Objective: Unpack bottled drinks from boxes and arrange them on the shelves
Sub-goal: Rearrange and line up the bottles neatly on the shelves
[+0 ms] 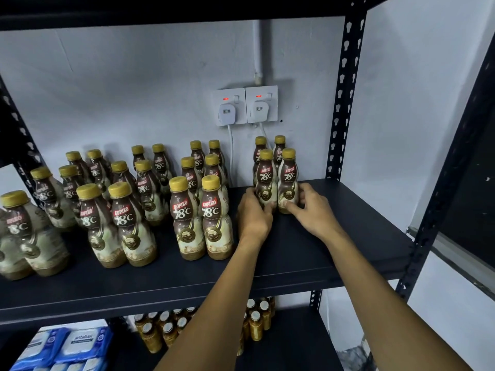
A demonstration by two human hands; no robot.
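Stocked, left of the fingers [302,194]: paired rows of brown-and-cream plastic coffee bottles with gold caps [187,218], upright on black metal shelf [348,236]. In hand: front two bottles of a four-bottle cluster, upright on shelf; left hand [254,212] curled round left bottle [266,180], right hand [312,207] round right bottle [288,179]. Bare shelf right of fingers. Boxes out of view; judged well advanced, remainder unknown.
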